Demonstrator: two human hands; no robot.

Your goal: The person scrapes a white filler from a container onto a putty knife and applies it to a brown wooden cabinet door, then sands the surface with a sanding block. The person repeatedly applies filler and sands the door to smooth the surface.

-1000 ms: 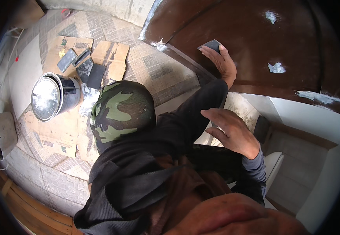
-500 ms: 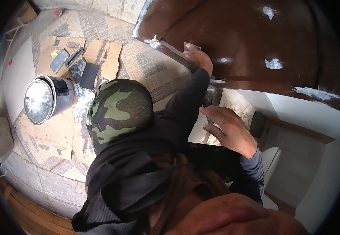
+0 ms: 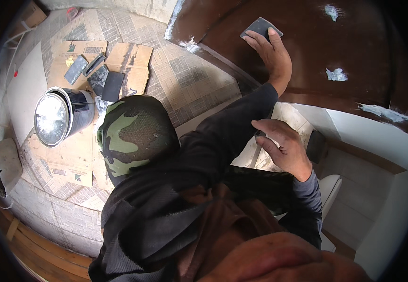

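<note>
A dark flat pad (image 3: pixel 261 28) lies on the brown door (image 3: pixel 335 42), under the fingertips of the left hand (image 3: pixel 270 51). The left arm, in a dark sleeve, stretches up and forward; its hand is spread flat, fingers pressing the pad against the wood. The right hand (image 3: pixel 284 148) hangs lower, near the door's edge, fingers loosely curled; whether it grips anything I cannot tell. White filler patches (image 3: pixel 336 74) dot the door beside the pad.
</note>
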